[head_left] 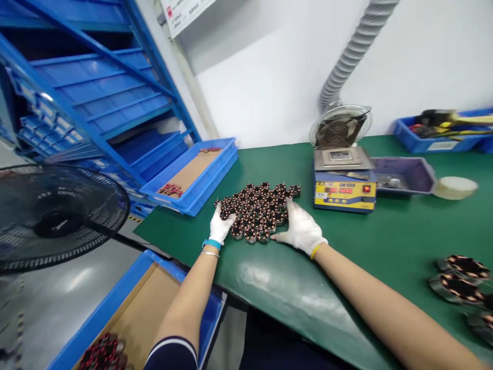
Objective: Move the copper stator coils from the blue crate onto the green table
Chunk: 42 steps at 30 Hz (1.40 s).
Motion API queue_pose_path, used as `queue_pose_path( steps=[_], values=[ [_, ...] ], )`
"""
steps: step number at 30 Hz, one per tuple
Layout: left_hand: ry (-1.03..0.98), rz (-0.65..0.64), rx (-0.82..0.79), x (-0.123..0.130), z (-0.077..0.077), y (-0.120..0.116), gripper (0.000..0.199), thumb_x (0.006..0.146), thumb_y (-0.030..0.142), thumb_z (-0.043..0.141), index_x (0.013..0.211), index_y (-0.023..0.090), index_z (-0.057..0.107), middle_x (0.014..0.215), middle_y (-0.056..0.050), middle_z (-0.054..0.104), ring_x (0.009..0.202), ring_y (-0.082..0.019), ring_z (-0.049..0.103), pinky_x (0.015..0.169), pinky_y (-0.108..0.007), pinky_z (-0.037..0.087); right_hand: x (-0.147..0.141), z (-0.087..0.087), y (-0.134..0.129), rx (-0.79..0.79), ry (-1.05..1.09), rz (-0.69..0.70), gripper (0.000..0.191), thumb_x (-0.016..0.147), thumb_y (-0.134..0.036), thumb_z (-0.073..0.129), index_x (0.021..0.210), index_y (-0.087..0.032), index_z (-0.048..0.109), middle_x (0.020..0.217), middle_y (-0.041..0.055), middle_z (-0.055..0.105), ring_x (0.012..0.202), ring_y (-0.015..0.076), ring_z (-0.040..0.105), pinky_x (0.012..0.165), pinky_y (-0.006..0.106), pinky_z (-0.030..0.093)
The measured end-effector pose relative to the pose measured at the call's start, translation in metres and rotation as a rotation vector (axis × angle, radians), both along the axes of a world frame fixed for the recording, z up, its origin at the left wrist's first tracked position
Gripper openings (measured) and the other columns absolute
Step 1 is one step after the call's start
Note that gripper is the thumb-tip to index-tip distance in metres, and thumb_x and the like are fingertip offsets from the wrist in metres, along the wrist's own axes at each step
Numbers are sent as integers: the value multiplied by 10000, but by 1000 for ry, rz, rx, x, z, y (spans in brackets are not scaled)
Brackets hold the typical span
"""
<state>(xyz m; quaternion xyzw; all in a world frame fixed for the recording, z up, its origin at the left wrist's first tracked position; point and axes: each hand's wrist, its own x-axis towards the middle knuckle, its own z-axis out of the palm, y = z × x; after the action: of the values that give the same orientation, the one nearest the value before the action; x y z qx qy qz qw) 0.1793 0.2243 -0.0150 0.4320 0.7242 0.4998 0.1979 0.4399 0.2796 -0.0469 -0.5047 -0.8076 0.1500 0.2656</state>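
A tight cluster of small copper-wound motor stators stands on the green bench top. My left hand, in a white glove with a blue band at the wrist, rests against the cluster's left side with thumb and fingers apart. On the opposite side, my right hand, gloved in white with a yellow cuff, touches the edge with its thumb and fingers spread. Both palms face inward around the group. Some fingertips are hidden behind the stators.
Behind on the right stand a blue-yellow soldering pot, a purple tray and a round pale pad. More stators lie at far right. Blue crates and a black fan are left; a lower crate holds red-wound stators.
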Motion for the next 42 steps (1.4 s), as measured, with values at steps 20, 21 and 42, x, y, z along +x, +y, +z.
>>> queue_pose_path(
  steps=[20, 21, 42],
  values=[
    [344, 30, 427, 62, -10, -33, 782, 918, 566, 510, 1558, 186, 271, 1671, -192, 263, 1569, -324, 247, 1285, -503, 245, 96, 62, 44, 307, -150, -452, 624, 898, -448, 493, 1365, -45, 588, 1377, 257, 521, 1256, 403, 483, 1050, 550, 398],
    [444, -89, 509, 76, -12, -40, 762, 910, 514, 541, 1553, 203, 276, 1652, -198, 298, 1555, -338, 280, 1265, -546, 280, 104, 69, 50, 252, -250, -447, 553, 900, -390, 483, 1316, -55, 627, 1327, 252, 555, 1211, 394, 508, 1021, 537, 410],
    [588, -957, 239, 205, -43, -39, 438, 716, 470, 727, 1082, 230, 704, 1238, -111, 733, 1205, -327, 664, 1038, -506, 557, 193, 127, 114, -201, -125, -414, 526, 996, -398, 426, 1461, -214, 588, 1342, 86, 646, 1165, 238, 631, 1012, 329, 494]
  ],
)
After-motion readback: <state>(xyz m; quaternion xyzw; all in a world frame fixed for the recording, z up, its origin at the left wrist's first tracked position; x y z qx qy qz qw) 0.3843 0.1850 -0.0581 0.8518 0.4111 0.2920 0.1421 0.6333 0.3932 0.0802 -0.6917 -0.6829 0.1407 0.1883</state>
